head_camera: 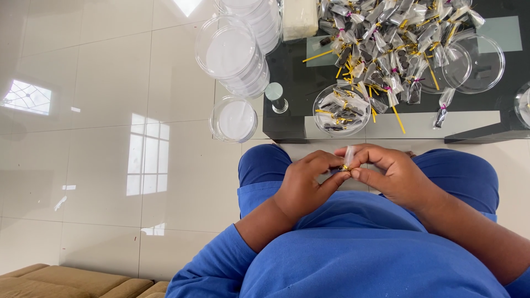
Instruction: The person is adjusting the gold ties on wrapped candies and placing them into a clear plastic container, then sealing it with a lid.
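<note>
Over my lap, my left hand and my right hand meet at their fingertips on one small clear wrapped treat with a gold twist tie at its neck. Both hands pinch it; the bag's top sticks up between the thumbs. Ahead on the dark glass table lies a large pile of similar wrapped treats on yellow sticks. A round clear container near the table's front edge holds several finished pieces.
Stacks of clear round containers stand on the glossy white tiled floor left of the table, one lone container nearer me. Clear lids lie at the table's right. A tan cushion edge shows at bottom left.
</note>
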